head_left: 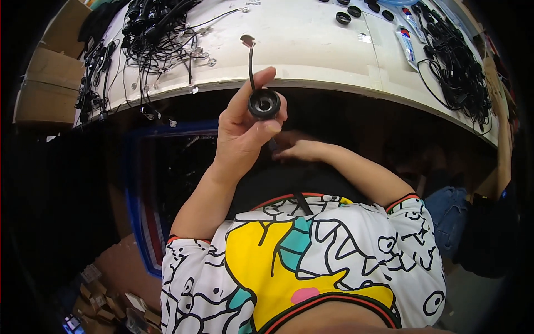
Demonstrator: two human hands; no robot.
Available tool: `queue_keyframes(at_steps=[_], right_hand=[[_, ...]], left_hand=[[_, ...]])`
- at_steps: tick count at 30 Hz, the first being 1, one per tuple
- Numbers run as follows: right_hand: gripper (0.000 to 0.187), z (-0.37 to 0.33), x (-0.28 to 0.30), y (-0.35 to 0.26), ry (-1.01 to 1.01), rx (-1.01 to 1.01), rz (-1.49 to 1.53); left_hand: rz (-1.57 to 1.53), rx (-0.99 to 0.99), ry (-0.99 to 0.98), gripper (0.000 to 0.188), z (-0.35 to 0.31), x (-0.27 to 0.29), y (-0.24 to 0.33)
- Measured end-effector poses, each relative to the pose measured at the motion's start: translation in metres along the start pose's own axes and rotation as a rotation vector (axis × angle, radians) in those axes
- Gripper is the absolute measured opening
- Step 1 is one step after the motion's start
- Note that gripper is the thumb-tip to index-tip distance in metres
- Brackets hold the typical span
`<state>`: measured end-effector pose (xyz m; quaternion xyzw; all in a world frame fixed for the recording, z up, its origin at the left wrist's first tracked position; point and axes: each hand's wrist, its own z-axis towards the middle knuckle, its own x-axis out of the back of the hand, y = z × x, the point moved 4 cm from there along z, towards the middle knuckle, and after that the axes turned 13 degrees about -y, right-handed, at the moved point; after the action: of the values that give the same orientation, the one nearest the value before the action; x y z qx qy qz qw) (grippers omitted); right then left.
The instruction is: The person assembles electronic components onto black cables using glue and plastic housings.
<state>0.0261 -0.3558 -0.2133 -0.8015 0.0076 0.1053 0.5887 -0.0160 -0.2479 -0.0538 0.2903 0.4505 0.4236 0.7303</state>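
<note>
Your left hand (243, 129) pinches a round black socket (264, 104); your right hand's (303, 151) grip is unclear. Toward the table's (311, 50) right edge: printed tubes (406, 46).

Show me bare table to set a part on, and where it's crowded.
Bare: the middle of the white tabletop, between the left cable pile and the black rings, down to the front edge beyond the left hand. Crowded: the left end, under that pile, and the right end, under tubes and black cords.

Round black fitting (264, 104) — hollow end up, held.
</note>
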Motion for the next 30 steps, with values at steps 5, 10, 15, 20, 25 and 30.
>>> queue_keyframes(at_steps=[5,10,15,20,25,30], right_hand=[[0.019,-0.01,0.01,-0.005,0.076,-0.181,-0.199],[0.026,-0.011,0.025,0.017,0.177,-0.075,-0.638],[0.035,-0.003,-0.004,-0.01,0.088,0.166,-0.403],[0.036,0.019,0.006,0.04,0.141,0.103,-0.344],[0.034,0.025,0.001,0.02,0.179,0.056,-0.402],[0.034,0.014,0.004,0.013,0.236,0.187,-0.214]], left_hand=[[0.102,0.021,0.036,0.065,0.013,-0.011,0.01],[0.019,-0.003,0.029,0.059,0.016,-0.009,0.004],[-0.007,0.076,0.015,0.055,0.015,-0.007,0.002],[-0.031,0.074,-0.01,0.049,0.01,-0.005,-0.004],[0.247,0.015,-0.064,0.05,0.003,-0.006,-0.002],[0.701,-0.02,0.005,0.054,0.003,0.0,0.008]])
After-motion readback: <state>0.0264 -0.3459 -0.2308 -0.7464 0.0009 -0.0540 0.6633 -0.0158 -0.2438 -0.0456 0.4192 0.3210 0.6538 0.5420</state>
